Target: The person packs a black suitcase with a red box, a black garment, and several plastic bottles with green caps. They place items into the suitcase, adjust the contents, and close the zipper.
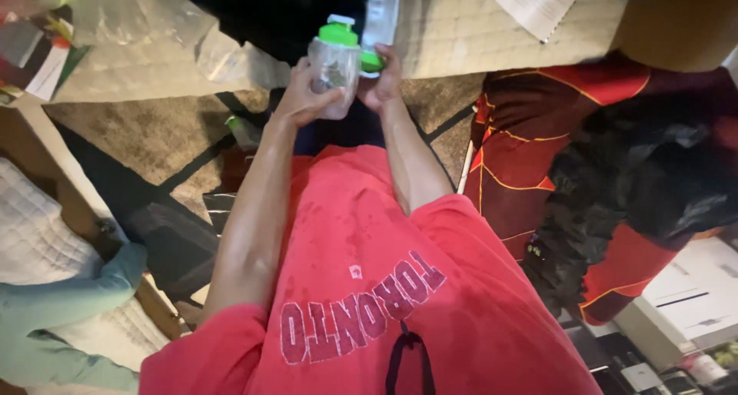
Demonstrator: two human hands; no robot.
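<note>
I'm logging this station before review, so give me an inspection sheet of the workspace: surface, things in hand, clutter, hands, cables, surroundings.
Surface: patterned brown rug; quilted beige cover beyond the hands.
Things in hand: clear bottle with green cap in the left hand; second clear container with green end at the right hand.
Clutter: paper sheet, clear plastic bags, red and black garment.
Hands: both bare, each gripping a container.
Cables: nothing seen.
Surroundings: teal sleeve at lower left; white boxes at lower right.

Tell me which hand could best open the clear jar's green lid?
Probably the right hand: it sits beside the green lid, though it holds another green-capped bottle. The left hand already wraps the clear jar's body.
</note>
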